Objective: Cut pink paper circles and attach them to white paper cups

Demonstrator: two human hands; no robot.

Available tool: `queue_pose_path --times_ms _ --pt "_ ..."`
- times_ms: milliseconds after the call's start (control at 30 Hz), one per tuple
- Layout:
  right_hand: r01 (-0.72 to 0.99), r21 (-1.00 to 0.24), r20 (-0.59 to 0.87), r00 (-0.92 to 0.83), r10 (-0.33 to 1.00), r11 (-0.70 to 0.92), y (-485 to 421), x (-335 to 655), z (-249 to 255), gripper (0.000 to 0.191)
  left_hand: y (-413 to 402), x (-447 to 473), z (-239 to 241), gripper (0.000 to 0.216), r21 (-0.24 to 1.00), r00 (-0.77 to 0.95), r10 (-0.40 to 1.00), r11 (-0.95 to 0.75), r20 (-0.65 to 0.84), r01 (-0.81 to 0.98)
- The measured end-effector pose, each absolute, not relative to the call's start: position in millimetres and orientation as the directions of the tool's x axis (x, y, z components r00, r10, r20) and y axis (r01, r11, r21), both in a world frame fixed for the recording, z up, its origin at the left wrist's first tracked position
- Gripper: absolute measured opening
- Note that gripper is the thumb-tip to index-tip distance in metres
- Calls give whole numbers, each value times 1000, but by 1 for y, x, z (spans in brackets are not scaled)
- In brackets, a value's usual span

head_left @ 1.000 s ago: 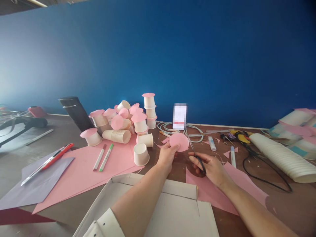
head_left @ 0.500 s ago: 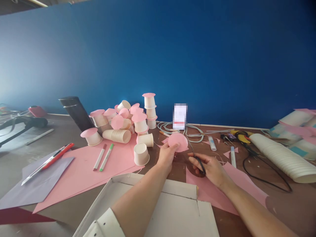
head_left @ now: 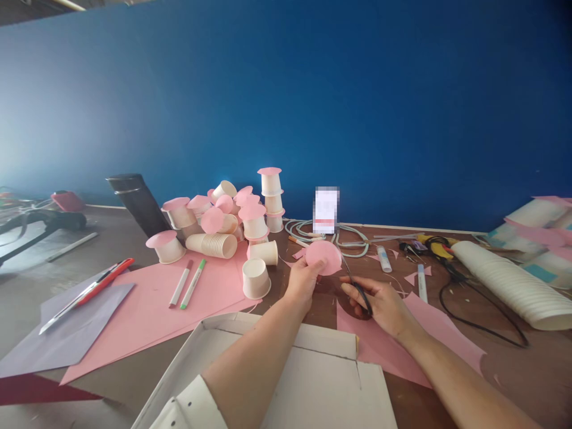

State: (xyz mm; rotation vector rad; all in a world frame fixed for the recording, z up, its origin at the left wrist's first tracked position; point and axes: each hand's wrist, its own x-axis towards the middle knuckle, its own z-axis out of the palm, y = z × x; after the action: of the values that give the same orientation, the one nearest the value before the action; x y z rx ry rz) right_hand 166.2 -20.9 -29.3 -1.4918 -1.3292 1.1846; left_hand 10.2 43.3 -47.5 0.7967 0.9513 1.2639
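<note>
Head view: the left hand [head_left: 300,285] pinches a pink disc [head_left: 329,255], six o'clock from the screen [head_left: 326,208], by its eight o'clock edge, maybe leaving the rest free. The right hand [head_left: 383,301] curls its fingers round scissors [head_left: 351,276], blades near the disc's three o'clock.

This looks like a makeshift craft workspace, laid out on a brown worktop [head_left: 549,381] that runs along a plain blue wall [head_left: 286,89]; whether it sits in a home, a school or an office cannot be told. Craft supplies point to it: pink sheets [head_left: 143,304] and purple paper [head_left: 100,322], markers [head_left: 193,284], a red utility knife [head_left: 105,283], scissors [head_left: 361,292], white cardboard [head_left: 330,393] and a long row of nested paper cups [head_left: 513,289]. Upturned cups [head_left: 270,183] capped with pink discs [head_left: 161,239] are heaped nearby, and offcuts [head_left: 411,277] litter the surface beside a coiled cable [head_left: 367,243].
</note>
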Motion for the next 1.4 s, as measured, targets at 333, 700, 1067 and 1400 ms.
queue_pose_path --times_ms 333,700,1067,1400 --pt "272 -955 -124 7 992 -121 -21 167 -30 56 42 10 -46 35 895 55 985 169 -161 -413" --pt "278 -953 -121 17 993 -121 -21 166 -29 57 42 11 -47 37 891 79 983 183 -165 -416" --pt "256 -959 -117 26 993 -119 -20 167 -31 53 42 11 -48 38 890 94 982 189 -164 -416" --pt "273 -955 -112 27 993 -115 -21 166 -31 52 43 11 -46 34 893 88 981 194 -173 -406"
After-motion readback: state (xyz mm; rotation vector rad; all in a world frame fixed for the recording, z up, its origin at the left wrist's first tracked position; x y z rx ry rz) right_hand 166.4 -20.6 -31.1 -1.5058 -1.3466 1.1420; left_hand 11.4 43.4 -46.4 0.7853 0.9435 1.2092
